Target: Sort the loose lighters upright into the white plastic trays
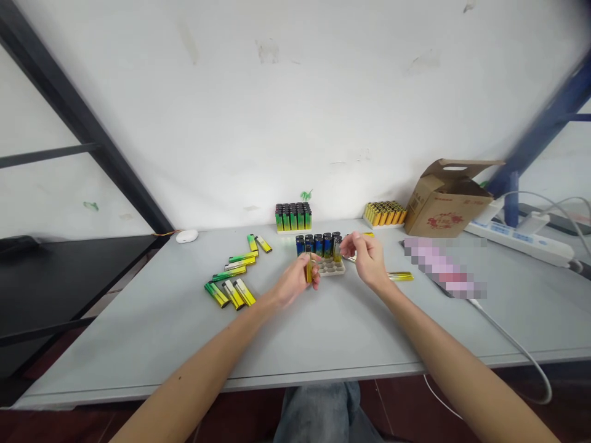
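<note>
A white tray [329,268] sits mid-table with a row of blue lighters [317,243] standing in its far slots. My left hand [295,282] grips a yellow-green lighter [309,271] upright at the tray's left edge. My right hand [367,253] pinches a lighter [338,248] at the right end of the blue row. Several loose yellow-green lighters [233,274] lie scattered on the grey table [184,332] to the left. One more lighter [401,276] lies flat just right of my right wrist.
A full tray of green lighters [293,218] and a tray of orange lighters [385,214] stand by the wall. An open cardboard box [446,200], a power strip [521,240] with cables, a blurred flat item [443,267] and a white mouse [187,235] also rest here.
</note>
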Demonstrator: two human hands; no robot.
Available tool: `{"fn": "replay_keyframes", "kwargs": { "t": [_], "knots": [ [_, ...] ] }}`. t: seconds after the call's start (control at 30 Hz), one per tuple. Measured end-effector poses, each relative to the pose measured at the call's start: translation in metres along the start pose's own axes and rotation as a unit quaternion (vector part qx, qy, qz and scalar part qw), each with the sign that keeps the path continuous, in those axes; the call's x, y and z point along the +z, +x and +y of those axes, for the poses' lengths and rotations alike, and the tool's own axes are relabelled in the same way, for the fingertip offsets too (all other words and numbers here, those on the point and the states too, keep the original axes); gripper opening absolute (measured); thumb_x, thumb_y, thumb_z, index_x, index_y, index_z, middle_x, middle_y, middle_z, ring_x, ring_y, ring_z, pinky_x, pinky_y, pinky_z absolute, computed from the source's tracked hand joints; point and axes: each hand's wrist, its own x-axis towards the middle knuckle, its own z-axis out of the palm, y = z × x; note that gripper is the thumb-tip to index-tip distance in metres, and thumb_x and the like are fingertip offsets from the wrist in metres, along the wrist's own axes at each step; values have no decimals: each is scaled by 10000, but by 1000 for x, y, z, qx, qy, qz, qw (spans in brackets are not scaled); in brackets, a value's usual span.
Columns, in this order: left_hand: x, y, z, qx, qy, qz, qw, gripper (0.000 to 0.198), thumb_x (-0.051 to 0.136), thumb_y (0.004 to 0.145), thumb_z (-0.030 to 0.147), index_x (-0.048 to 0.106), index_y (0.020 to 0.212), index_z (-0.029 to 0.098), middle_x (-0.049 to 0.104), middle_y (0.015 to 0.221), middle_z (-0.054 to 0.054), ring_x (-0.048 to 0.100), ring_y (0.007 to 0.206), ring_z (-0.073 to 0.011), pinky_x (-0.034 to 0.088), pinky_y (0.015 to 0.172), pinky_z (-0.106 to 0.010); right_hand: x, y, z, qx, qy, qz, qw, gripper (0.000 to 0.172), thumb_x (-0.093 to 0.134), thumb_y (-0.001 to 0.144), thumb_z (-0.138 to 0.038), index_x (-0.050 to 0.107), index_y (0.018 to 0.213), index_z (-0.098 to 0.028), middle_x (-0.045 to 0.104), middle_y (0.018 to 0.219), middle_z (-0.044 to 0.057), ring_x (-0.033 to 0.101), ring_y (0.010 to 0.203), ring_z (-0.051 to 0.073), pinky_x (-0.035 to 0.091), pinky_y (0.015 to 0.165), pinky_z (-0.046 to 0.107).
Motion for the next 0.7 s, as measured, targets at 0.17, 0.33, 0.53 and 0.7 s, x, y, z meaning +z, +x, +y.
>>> {"fn": "replay_keyframes", "kwargs": {
  "t": [0.17, 0.33, 0.53, 0.7],
  "knots": [
    [4, -2, -2, 51, 103, 2, 993, 349, 655, 830, 466, 538, 934, 155, 620, 840, -37, 614, 764, -144, 509, 706, -288, 5, -8, -9, -55, -101, -82, 990, 269, 550, 890, -421, 697, 858, -198, 688, 755, 38, 598, 660, 152, 461, 608, 279],
    [3, 0, -3, 76, 138, 1, 988, 385, 717, 773, 446, 600, 961, 132, 690, 862, -80, 663, 825, -193, 547, 750, -344, 13, -12, -11, -23, -91, -118, 989, 244, 661, 805, -356, 713, 994, -212, 725, 840, 42, 648, 737, 166, 497, 648, 282],
    [3, -2, -2, 83, 174, 19, 981, 348, 721, 766, 431, 666, 930, 129, 718, 873, -82, 678, 842, -197, 555, 772, -341, 9, -5, -14, 26, -33, -137, 990, 236, 699, 769, -351, 719, 943, -193, 710, 791, 38, 641, 713, 151, 495, 615, 262],
    [4, -2, -5, 96, 189, 38, 977, 329, 704, 787, 417, 674, 956, 137, 718, 891, -79, 684, 877, -207, 546, 793, -329, -1, 3, -16, 27, -19, -149, 988, 262, 722, 750, -377, 716, 931, -189, 703, 809, 49, 642, 748, 162, 499, 625, 268]
  ]
}}
